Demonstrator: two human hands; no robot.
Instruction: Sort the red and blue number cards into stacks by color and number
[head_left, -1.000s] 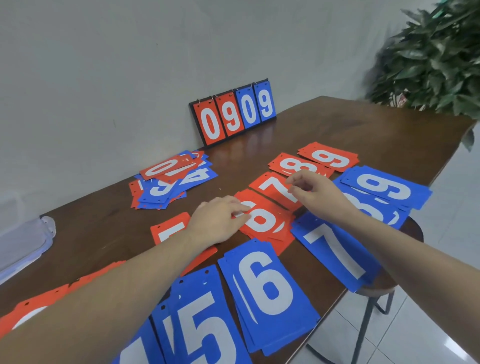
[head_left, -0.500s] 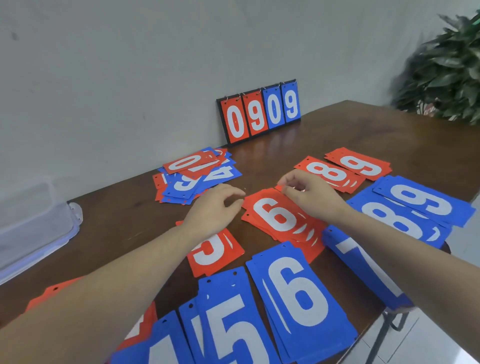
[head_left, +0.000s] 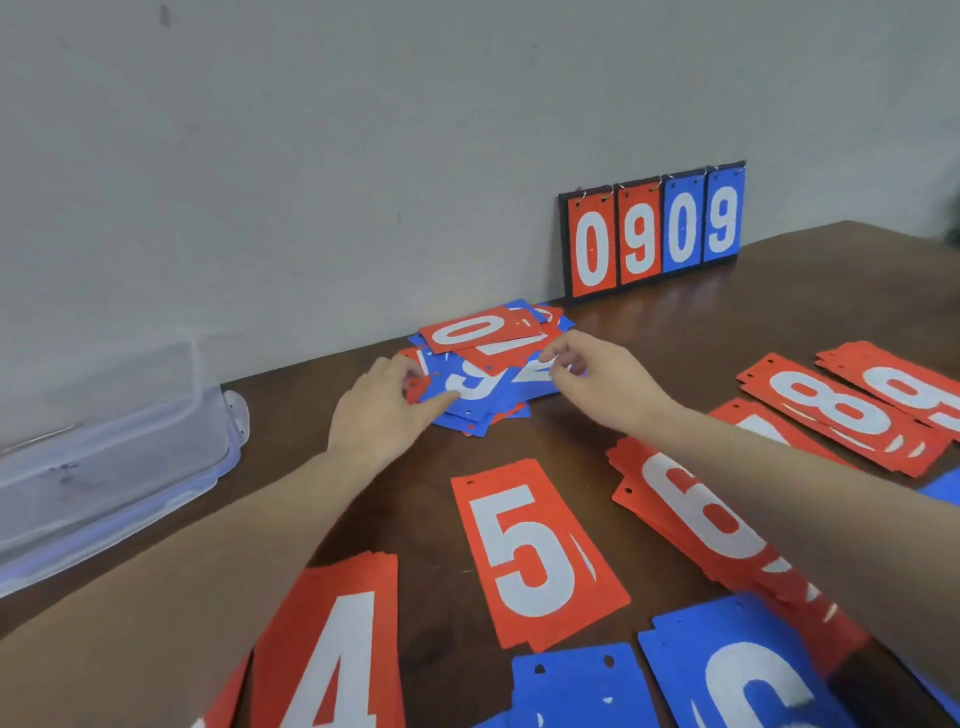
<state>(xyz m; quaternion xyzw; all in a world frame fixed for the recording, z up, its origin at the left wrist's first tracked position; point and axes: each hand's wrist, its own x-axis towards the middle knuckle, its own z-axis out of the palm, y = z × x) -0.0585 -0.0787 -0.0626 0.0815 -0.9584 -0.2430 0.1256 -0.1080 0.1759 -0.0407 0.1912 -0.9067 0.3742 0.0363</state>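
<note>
both your hands are at the mixed pile (head_left: 485, 364) of unsorted red and blue cards by the wall. your left hand (head_left: 379, 413) rests at the pile's left edge, thumb stretched onto a blue card (head_left: 467, 387) with a white digit, fingers curled at a red corner beside it; whether it actually pinches a card, you cannot tell from here. your right hand (head_left: 602, 382) sits at the pile's right side, thumb and forefinger narrowed over a blue card's edge, but a firm hold cannot be told either. just beyond your fingertips, a red 0 card (head_left: 470, 330) lies on top of the pile.

nearer you than the hands, between your forearms, lies the red 5 stack (head_left: 530, 551). under your right forearm is the red 6 stack (head_left: 691, 509), and further right of that hand the red 8 stack (head_left: 841, 415) and red 9 stack (head_left: 904, 387). below your left forearm is the red 4 stack (head_left: 337, 649). closest to you, a blue 6 stack (head_left: 748, 670) and another blue stack (head_left: 576, 686) whose digit is cut off.

beyond your right hand a scoreboard (head_left: 654, 231) reading 0909 leans on the wall. left of your left hand sits a clear plastic box (head_left: 104, 452) on the wooden table (head_left: 779, 312).
</note>
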